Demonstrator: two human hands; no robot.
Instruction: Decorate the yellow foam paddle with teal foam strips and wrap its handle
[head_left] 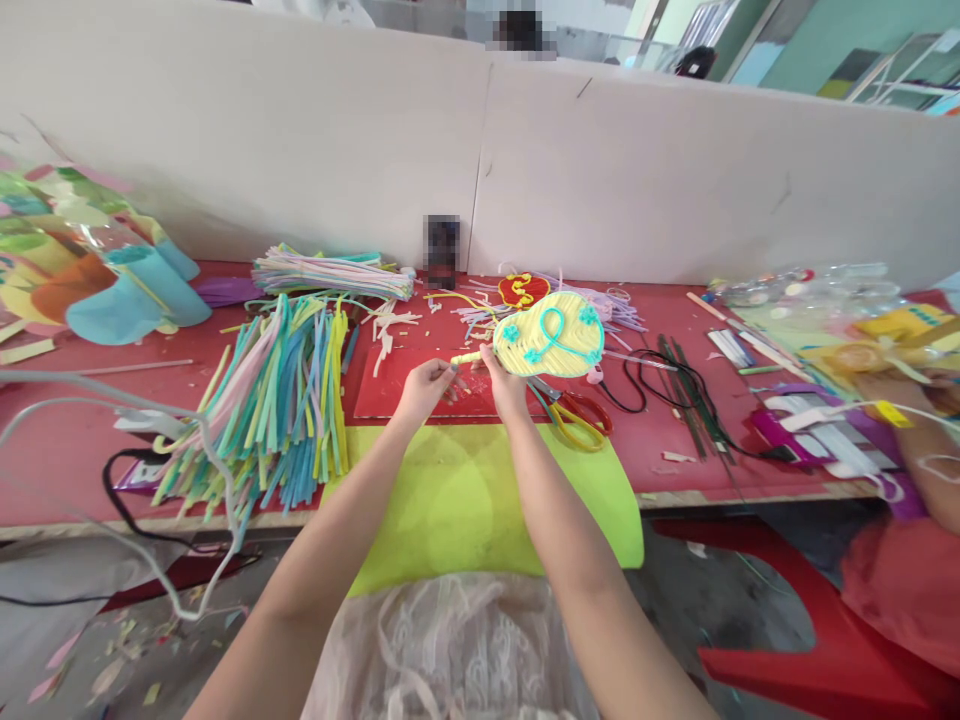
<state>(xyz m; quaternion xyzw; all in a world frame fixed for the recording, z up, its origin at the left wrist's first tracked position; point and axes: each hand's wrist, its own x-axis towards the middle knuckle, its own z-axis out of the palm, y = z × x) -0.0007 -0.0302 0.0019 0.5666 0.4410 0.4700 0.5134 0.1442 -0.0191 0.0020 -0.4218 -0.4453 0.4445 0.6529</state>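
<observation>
My right hand (506, 383) is closed on the handle of a hand fan (574, 335), close to its head. The fan is covered in pale yellow fuzzy stems, with a teal loop and several small teal flowers on it. At the handle's free end, my left hand (424, 388) is closed in a pinch, its fingertips against the yellow wrapping. A small dark teal spot shows at those fingertips, too small to make out. Both hands are above a red cutting mat (382, 385). Scissors (577, 418) with red and yellow handles lie beside my right wrist.
Bundles of coloured fuzzy stems (277, 400) lie left. A red and yellow piece (523, 290) is behind the fan. Black cable (694, 385) and thin rods lie right. A light-green sheet (480, 500) hangs over the table's front edge. Another person's arm (934, 450) is at far right.
</observation>
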